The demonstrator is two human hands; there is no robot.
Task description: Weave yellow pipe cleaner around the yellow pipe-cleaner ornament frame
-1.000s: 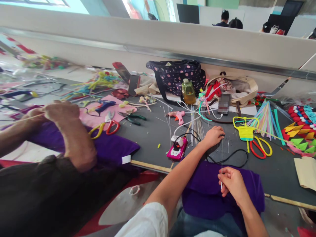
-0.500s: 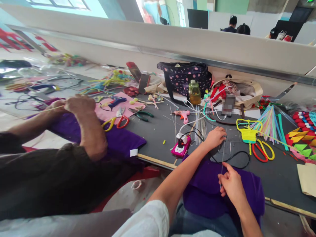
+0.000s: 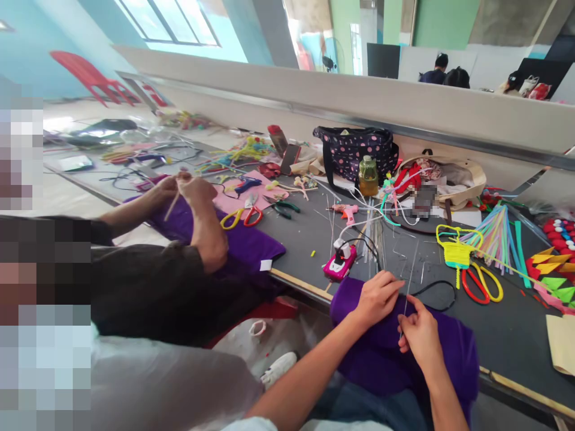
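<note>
A thin, straight metal wire [image 3: 412,263] stands slanted in my right hand [image 3: 421,332], pinched near its lower end between thumb and fingers. My left hand [image 3: 380,297] is just left of the wire, its fingers bent and pressed together. Its fingertips come close to the wire, and whether they hold anything is hidden. Both hands are above a purple cloth [image 3: 372,359] draped over my lap at the table edge. Several bent wire pieces and a black cord loop [image 3: 442,306] lie on the dark table [image 3: 507,341] beyond my hands.
A magenta power socket [image 3: 340,263], pink glue gun [image 3: 345,211], red-and-yellow scissors [image 3: 480,284] and yellow woven piece [image 3: 457,254] lie around. Farther back are a bottle [image 3: 368,176] and dotted bag [image 3: 354,149]. At left, a co-worker's hands [image 3: 191,188] hold a pale strip.
My left hand has come down and left from the wire's upper part to beside its lower half. My right hand keeps its pinch. The view has shifted left and up.
</note>
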